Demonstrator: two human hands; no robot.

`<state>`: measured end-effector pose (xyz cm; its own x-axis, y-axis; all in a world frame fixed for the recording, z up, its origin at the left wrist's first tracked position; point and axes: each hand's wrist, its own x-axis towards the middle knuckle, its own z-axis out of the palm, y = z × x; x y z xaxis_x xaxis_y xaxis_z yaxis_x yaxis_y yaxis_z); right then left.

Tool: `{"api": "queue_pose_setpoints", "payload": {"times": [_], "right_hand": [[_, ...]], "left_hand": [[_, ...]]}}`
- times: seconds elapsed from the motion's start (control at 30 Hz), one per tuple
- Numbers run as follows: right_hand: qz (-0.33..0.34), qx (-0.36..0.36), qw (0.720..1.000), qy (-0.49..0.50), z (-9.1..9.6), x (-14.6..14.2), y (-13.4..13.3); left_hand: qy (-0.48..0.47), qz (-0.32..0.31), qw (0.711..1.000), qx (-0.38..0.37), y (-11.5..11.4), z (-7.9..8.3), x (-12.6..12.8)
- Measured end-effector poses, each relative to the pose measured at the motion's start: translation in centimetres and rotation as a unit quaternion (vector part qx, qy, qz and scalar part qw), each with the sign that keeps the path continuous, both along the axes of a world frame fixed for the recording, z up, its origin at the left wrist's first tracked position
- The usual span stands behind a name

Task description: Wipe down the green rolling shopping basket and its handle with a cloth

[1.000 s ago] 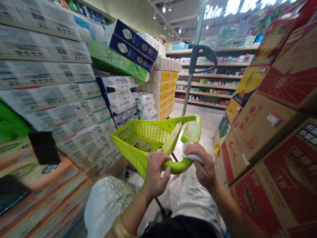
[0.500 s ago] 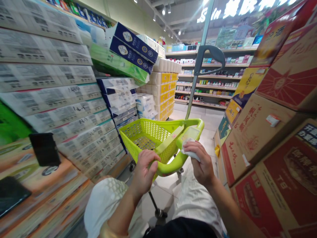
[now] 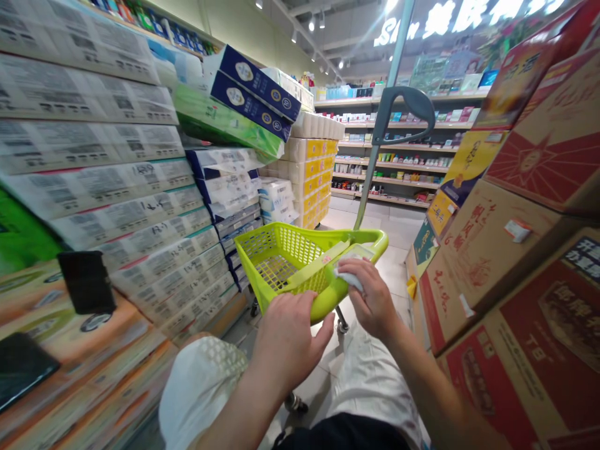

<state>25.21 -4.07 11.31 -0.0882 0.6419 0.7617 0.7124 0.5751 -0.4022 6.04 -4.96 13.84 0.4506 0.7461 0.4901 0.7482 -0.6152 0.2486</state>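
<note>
A lime-green plastic shopping basket [image 3: 276,259] on wheels stands in the aisle in front of me, with a grey pull handle [image 3: 407,103] rising on a pole behind it. My right hand [image 3: 372,300] presses a white wipe [image 3: 347,277] against the basket's near rim, fingers closed on the cloth. My left hand [image 3: 288,334] hovers just off the rim's near edge, fingers loosely spread and holding nothing. The basket looks empty inside.
Stacked packs of tissue and toilet paper [image 3: 140,187] wall the left side. Red and brown cartons [image 3: 525,250] are piled on the right. Shelves of goods [image 3: 403,162] cross the far end of the tiled aisle [image 3: 398,231]. A black tag [image 3: 87,281] hangs at left.
The basket has tilted and rolled a little further away. My left hand has let go of the rim and pulled back; my right hand with the wipe slid along the rim.
</note>
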Motion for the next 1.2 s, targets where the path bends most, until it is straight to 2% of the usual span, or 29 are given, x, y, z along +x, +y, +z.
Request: {"api": "queue_pose_setpoints", "payload": {"times": [0.1, 0.17, 0.3, 0.37, 0.53, 0.6, 0.7, 0.77, 0.9, 1.0, 1.1, 1.2], "right_hand": [[0.049, -0.007, 0.997, -0.052, 0.5, -1.0, -0.3], [0.056, -0.012, 0.997, -0.056, 0.8, -0.6, 0.4], [-0.019, -0.023, 0.999, -0.013, 1.2, 0.7, 2.3], [-0.029, -0.028, 0.999, -0.014, 1.4, 0.5, 2.5], [0.055, -0.058, 0.992, -0.093, 2.6, -1.2, 1.6], [0.039, -0.086, 0.991, -0.096, 3.2, -0.6, 1.9], [-0.034, -0.127, 0.987, -0.092, 3.9, 0.4, 3.0], [-0.058, -0.15, 0.98, -0.114, 4.3, 0.0, 3.5], [-0.005, -0.157, 0.968, -0.195, 5.0, -2.8, 3.1], [-0.001, -0.175, 0.96, -0.219, 5.4, -2.9, 3.4], [-0.065, -0.215, 0.948, -0.226, 5.6, -1.1, 4.4], [-0.117, -0.222, 0.941, -0.225, 5.5, -0.3, 4.8]], "left_hand": [[0.049, 0.021, 0.999, 0.008, 0.5, 0.9, 0.2], [0.075, 0.029, 0.997, 0.003, 0.8, 1.4, 0.5], [0.103, 0.058, 0.992, -0.053, 1.0, 1.9, 1.1], [0.121, 0.089, 0.986, -0.077, 0.9, 2.2, 1.4], [0.164, 0.118, 0.973, -0.107, 0.8, 3.0, 1.5], [0.166, 0.119, 0.973, -0.108, 0.9, 2.9, 1.2], [0.166, 0.134, 0.972, -0.103, 0.9, 2.6, 0.8], [0.165, 0.139, 0.971, -0.103, 0.9, 2.5, 0.7], [0.157, 0.142, 0.971, -0.112, 1.0, 2.6, 0.7], [0.154, 0.144, 0.969, -0.125, 1.1, 2.7, 0.5], [0.156, 0.147, 0.968, -0.13, 1.1, 2.8, 0.3], [0.157, 0.146, 0.969, -0.123, 1.2, 2.7, 0.3]]}}
